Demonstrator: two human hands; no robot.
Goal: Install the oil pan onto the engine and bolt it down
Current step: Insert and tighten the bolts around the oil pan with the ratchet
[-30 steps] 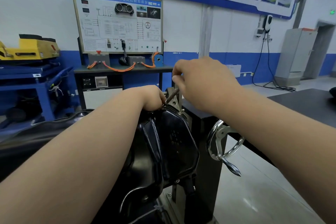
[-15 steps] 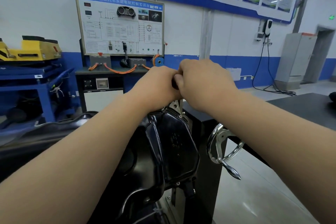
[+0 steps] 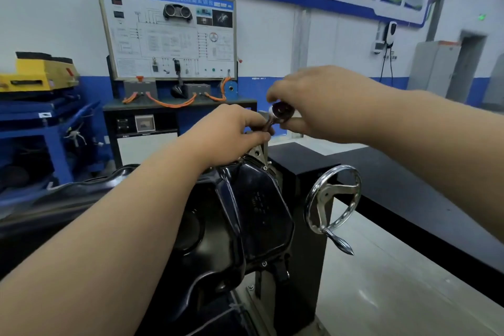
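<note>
Both forearms reach forward over the far upper edge of the black oil pan (image 3: 256, 207), which sits upright on the stand (image 3: 302, 172), just left of the chrome handwheel (image 3: 334, 196). The left hand (image 3: 231, 131) curls its fingers round the handle of a ratchet (image 3: 281, 112), and the right hand (image 3: 321, 101) pinches its round head between thumb and fingers. The header on the training board (image 3: 169, 33) and the stamped marks on the pan are too blurred to read.

Black oil pan (image 3: 256, 199) on engine stand (image 3: 300, 177)
</note>
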